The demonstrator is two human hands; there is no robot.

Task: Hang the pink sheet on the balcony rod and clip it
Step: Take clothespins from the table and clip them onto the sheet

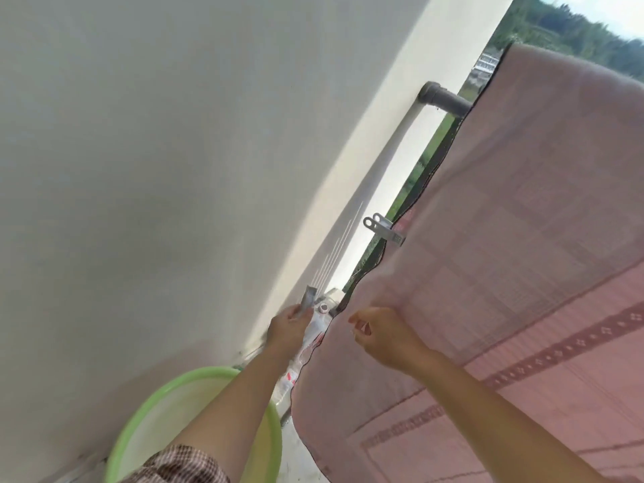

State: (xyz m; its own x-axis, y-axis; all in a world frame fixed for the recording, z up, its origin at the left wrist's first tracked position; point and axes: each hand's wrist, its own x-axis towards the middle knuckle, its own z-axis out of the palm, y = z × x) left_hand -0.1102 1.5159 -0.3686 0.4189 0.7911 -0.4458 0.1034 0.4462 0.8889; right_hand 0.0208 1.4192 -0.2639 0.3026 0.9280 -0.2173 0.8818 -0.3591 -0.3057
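The pink sheet (505, 238) hangs over the balcony rod and fills the right side of the view; the rod itself is hidden under it. A grey clip (385, 229) is fastened on the sheet's dark left edge. My left hand (289, 325) holds a second grey clip (308, 298) just left of the sheet's edge, lower down. My right hand (383, 338) is in front of the sheet near that same edge, fingers loosely curled and holding nothing that I can see.
A white wall (174, 169) fills the left side. A grey pipe (442, 97) juts from it near the sheet's top edge. A green basin (146, 406) stands on the floor below my left arm. Clear plastic bottles (313, 336) lie beside the sheet's edge.
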